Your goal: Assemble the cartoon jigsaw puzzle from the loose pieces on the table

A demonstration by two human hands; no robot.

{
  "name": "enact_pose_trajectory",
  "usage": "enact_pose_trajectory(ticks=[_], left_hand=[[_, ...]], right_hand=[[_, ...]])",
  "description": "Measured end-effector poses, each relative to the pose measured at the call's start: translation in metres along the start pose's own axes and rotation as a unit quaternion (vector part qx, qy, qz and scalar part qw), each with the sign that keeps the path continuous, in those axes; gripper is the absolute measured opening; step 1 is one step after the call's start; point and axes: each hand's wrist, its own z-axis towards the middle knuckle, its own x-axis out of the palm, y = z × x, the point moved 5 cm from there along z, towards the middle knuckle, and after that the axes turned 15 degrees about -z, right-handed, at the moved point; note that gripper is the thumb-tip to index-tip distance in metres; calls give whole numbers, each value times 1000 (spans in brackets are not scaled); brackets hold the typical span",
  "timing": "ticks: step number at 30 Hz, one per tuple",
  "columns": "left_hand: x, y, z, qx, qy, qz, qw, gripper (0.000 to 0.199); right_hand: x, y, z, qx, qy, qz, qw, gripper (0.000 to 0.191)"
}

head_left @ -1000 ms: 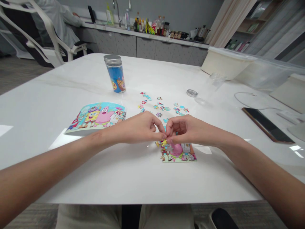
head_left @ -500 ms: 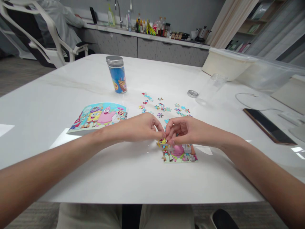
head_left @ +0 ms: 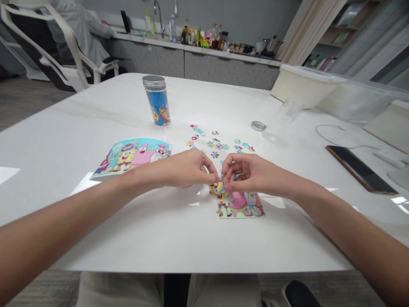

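Note:
My left hand [head_left: 187, 168] and my right hand [head_left: 246, 173] meet above the near edge of a part-built jigsaw puzzle [head_left: 239, 207] showing a pink cartoon starfish. Their curled fingertips nearly touch over a cluster of yellow puzzle pieces [head_left: 217, 190]. The fingers hide whatever lies directly beneath them. Loose puzzle pieces [head_left: 217, 143] lie scattered just beyond my hands. To the left of my left hand lies a colourful picture sheet [head_left: 132, 155]. A blue cylindrical puzzle tin [head_left: 156, 101] stands farther back.
A glass jar [head_left: 281, 121] lies beside a metal lid [head_left: 258, 125] on the white table [head_left: 96, 128]. A phone [head_left: 359, 168] and a cable sit to the right, with a plastic tub [head_left: 302, 87] behind. A seated person [head_left: 79, 25] and a bottle-lined counter [head_left: 198, 57] are beyond.
My fingertips have parted slightly, and my left hand has drawn back a little to the left, showing more of the yellow pieces. The head view has shifted slightly.

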Motion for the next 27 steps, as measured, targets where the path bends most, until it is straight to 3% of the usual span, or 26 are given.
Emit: enact_pose_trajectory(ticks=[11,19,27], left_hand=[[6,-2,-2,12,31,85,996,25],[-1,-3,-2,19,-18,51,998,24],[-1,0,-1,12,-8,73,997,22]], right_hand=[[0,3,2,-13,-11,6,1000,21],[3,6,0,-37,-1,17,999,19],[2,3,1,-20,-2,13,1000,22]])
